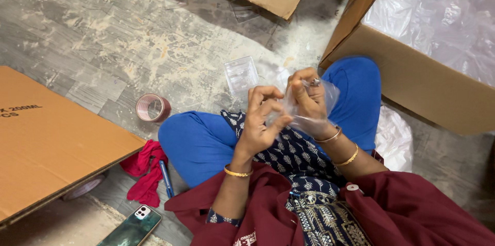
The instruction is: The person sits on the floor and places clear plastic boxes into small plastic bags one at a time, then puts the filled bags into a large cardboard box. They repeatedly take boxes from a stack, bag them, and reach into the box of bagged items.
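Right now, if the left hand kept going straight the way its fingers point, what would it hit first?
The left hand points toward the clear plastic bag held by the right hand. It would likely meet that bag first, though depth is unclear.

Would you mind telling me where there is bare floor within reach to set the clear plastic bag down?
Bare floor lies ahead and to the left, bordered by the tape roll, the flat cardboard sheet and the clear plastic tray. It is crowded to the right by the big open carton, and beside the left knee by the red cloth, pen and phone.
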